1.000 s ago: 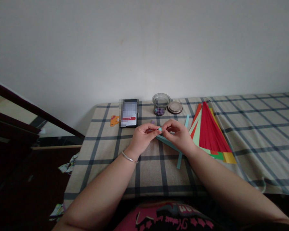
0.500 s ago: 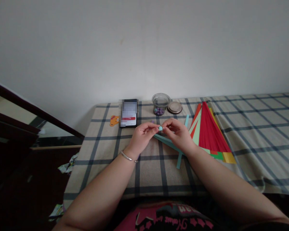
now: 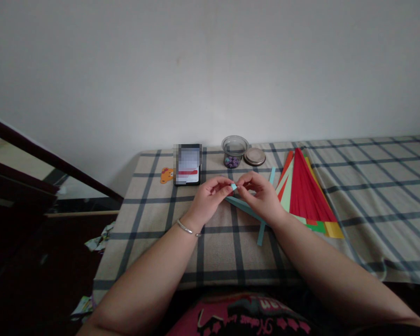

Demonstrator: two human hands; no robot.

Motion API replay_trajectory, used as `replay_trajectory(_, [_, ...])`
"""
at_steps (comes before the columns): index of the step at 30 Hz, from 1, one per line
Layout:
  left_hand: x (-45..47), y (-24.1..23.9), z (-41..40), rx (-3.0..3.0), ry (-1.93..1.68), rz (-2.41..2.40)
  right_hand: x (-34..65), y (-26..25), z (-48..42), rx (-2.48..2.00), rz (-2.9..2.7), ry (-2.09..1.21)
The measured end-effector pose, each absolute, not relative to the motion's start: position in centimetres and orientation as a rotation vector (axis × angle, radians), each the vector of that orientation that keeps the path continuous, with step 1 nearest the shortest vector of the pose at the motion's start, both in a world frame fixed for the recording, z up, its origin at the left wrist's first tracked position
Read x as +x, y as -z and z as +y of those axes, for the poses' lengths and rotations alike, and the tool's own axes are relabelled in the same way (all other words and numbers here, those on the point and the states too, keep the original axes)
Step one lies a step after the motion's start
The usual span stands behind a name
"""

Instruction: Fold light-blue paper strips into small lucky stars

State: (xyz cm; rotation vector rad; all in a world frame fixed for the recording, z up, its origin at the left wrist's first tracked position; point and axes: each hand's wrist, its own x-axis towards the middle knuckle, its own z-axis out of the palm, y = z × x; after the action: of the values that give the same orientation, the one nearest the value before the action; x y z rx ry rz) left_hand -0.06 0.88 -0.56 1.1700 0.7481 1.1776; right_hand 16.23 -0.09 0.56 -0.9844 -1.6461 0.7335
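A small folded piece of light-blue paper (image 3: pixel 234 186) is pinched between the fingertips of both hands above the table. My left hand (image 3: pixel 212 198) grips it from the left, thumb and forefinger pressed together. From the right, my right hand (image 3: pixel 261 196) pinches its other side. Beneath the hands lie several light-blue paper strips (image 3: pixel 245 206), partly covered by the right hand. Farther back stands a clear plastic cup (image 3: pixel 234 151) with several small purple and blue folded pieces at its bottom. Its round lid (image 3: pixel 255 156) lies beside it.
A fan of red paper strips (image 3: pixel 310 196), with green, orange and yellow ones, spreads to the right. A phone (image 3: pixel 189 165) with a blurred screen lies at the back left, near an orange bear sticker (image 3: pixel 166 175). The checked tablecloth (image 3: pixel 154 214) meets a wall behind.
Both hands stay in nearly the same place, still pinching the small blue paper. Its angle between the fingertips has shifted slightly, and the whole view has moved a little.
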Motion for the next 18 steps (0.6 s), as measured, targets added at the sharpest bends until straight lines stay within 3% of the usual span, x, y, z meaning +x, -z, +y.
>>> replay_trajectory(18, [0.01, 0.22, 0.93, 0.982, -1.096, 0.686, 16.60, -0.30, -0.01, -1.008, -1.710, -0.666])
